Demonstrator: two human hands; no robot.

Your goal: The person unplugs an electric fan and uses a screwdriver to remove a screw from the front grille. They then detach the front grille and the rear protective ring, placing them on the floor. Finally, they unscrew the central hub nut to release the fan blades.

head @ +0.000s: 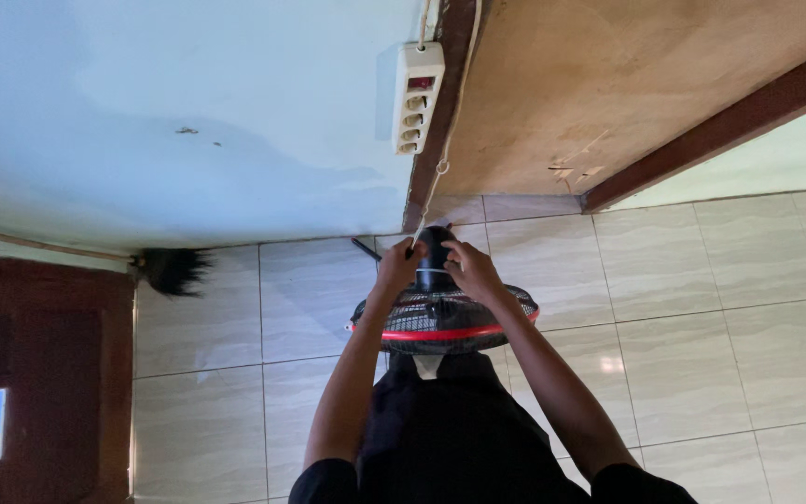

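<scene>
Hands [440,266] gripping fan motor [434,245], floor [683,317] around

The floor [701,308] is pale cream tile with wavy streaks. A black fan [442,317] with a red-rimmed cage stands on it, and a dark broom head [174,271] rests by the wall.

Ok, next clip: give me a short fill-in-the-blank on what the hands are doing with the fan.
1. Both hands, left hand and right hand, rest on the fan's black ____.
2. The fan guard has a ____ rim.
3. The white power strip hangs on the ____.
4. The floor is covered in ____.

Missing words: motor housing; red; wall; tiles
</scene>
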